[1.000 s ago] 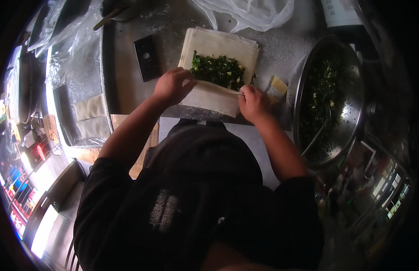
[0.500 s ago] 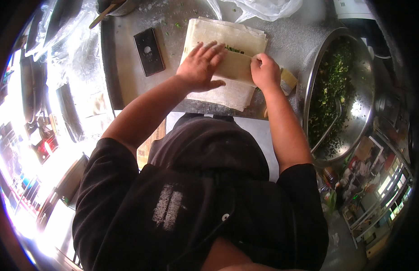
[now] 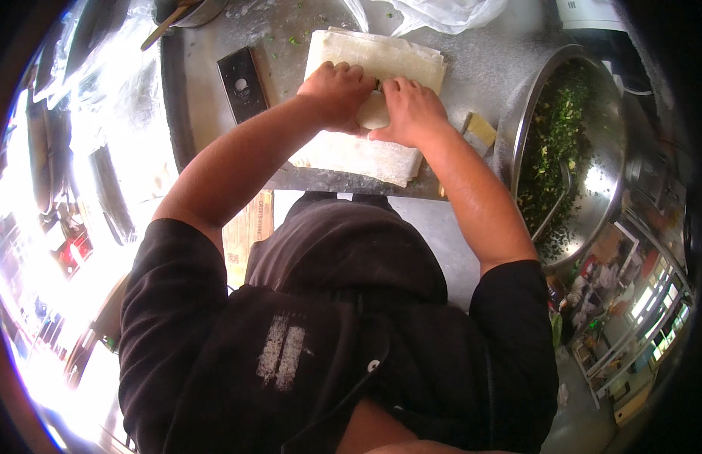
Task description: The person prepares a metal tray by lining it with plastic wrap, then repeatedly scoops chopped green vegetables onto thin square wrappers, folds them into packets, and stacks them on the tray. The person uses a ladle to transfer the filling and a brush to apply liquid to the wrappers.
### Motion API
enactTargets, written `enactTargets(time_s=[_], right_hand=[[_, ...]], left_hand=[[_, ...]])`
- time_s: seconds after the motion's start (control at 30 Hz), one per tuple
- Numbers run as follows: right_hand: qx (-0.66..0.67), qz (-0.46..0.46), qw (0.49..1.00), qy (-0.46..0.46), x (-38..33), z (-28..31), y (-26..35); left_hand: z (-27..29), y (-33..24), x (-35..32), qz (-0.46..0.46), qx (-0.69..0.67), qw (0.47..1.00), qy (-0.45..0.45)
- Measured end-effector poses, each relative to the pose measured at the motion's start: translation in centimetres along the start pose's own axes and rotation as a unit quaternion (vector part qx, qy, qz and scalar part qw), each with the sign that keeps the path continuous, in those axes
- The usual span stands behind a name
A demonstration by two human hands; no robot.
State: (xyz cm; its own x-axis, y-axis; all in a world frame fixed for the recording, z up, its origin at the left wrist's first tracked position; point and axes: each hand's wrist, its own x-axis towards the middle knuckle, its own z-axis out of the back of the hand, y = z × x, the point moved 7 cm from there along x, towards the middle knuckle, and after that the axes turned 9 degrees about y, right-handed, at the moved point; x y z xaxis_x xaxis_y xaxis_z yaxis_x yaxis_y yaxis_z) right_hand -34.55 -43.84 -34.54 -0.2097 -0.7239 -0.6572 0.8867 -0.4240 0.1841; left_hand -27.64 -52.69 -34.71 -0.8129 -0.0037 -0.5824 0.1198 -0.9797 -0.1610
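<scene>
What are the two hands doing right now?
Left hand: closed on the pale rolled dough wrapper.
Right hand: closed on the same roll, atop the stack of thin pale sheets.

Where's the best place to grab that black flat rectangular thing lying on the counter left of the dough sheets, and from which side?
Probably by its two long edges, coming straight down from above. The black rectangular object lies flat on the metal counter, apart from the stack of dough sheets and the left hand, so both long sides look free. Being thin, it offers little to pinch elsewhere.
</scene>
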Motion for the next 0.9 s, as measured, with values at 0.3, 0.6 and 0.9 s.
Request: enactTargets(time_s=[0.3,0.6,0.9], right_hand=[[0.031,0.023,0.988,-0.151,-2.2,-1.1,-0.2],[0.022,0.084,0.949,-0.303,-1.6,-3.4,-1.7],[0.043,-0.032,0.933,-0.356,1.7,1.8,-8.4]], left_hand=[[-0.4,-0.7,-2.5,-0.009,-0.001,0.985,-0.172],[-3.0,0.8,-0.7,-0.049,-0.016,0.988,-0.147],[1.7,6.8,3.1,0.08,-0.091,0.973,-0.195]])
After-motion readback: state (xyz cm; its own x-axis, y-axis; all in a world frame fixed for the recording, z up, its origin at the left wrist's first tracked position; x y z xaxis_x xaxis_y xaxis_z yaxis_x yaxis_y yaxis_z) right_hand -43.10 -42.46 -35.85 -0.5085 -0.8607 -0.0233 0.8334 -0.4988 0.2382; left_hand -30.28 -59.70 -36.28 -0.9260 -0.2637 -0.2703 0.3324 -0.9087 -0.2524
